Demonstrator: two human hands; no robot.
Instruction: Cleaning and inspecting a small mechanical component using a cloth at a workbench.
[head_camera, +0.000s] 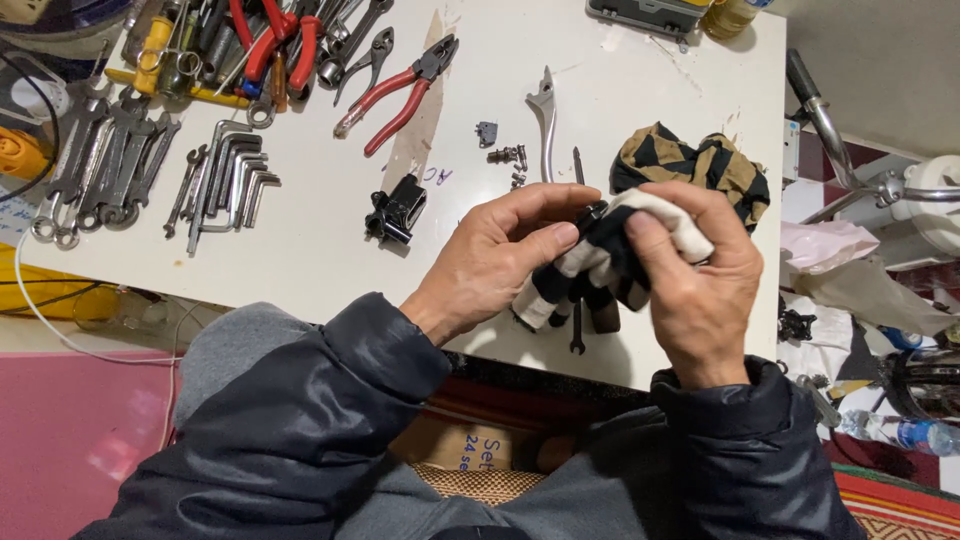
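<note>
above a white worktable, past red-handled pliers and a silver brake lever, left hand and right hand clenched around a black-and-cream striped rag wrapping a small dark metal part.

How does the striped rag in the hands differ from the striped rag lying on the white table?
The black-and-cream striped rag is gripped by the left hand and right hand, wrapped around a small dark part. The black-and-tan striped rag lies bunched and untouched on the white table. Both are striped cloth.
</note>
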